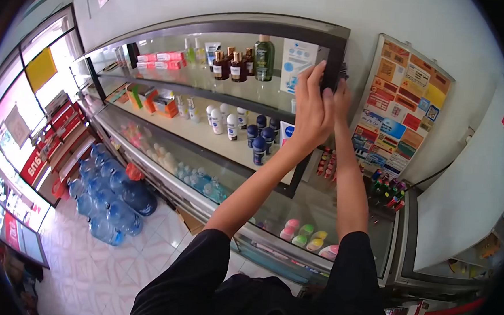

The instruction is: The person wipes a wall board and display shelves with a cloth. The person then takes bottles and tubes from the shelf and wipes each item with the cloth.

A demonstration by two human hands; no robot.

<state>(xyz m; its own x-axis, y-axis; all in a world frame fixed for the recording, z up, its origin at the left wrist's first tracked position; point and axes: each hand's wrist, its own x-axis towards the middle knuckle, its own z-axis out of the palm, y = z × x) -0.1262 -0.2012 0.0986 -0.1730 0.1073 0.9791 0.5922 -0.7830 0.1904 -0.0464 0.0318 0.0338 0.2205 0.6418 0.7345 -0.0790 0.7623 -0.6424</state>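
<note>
My left hand [314,108] reaches up to the right end of a glass display case [225,26]. Its fingers are stretched out and lie against the dark upright frame and the glass edge. Just behind it, my right hand [341,99] is raised at the case's outer side. Its fingers look bunched near a small dark thing [344,71], whose kind I cannot make out. Behind the glass beside my left hand stand a white-and-blue box [298,59] and a green bottle [264,59]. Below are dark blue roll-on deodorants [258,149] and a white tube [287,132], partly covered by my hand.
A lower glass counter [248,218] with colourful round containers [302,234] runs in front of me. Right of the case hangs a board of cards [396,106], above several small dark bottles [385,189]. Large blue water bottles [114,198] stand on the tiled floor [95,269] at left.
</note>
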